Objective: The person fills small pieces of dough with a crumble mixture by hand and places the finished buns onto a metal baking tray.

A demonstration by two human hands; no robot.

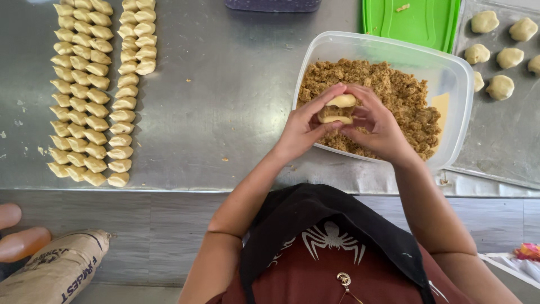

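Both hands, left (304,130) and right (378,126), clamped together on pale dough piece (339,108) with brown filling, over clear plastic tub (458,107) at 1 o'clock; shaped rows (97,90) at 10 on steel bench (225,101), filling remaining.

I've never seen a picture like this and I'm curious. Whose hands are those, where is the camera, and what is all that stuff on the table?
The camera sits on a person's head, looking down at their own hands. The left hand and right hand together pinch a piece of dough around brown filling. Below is a clear tub of brown crumbly filling. On the metal table, rows of shaped dough pieces lie to the left, round dough balls on a tray at the right, and a green lid beyond the tub.
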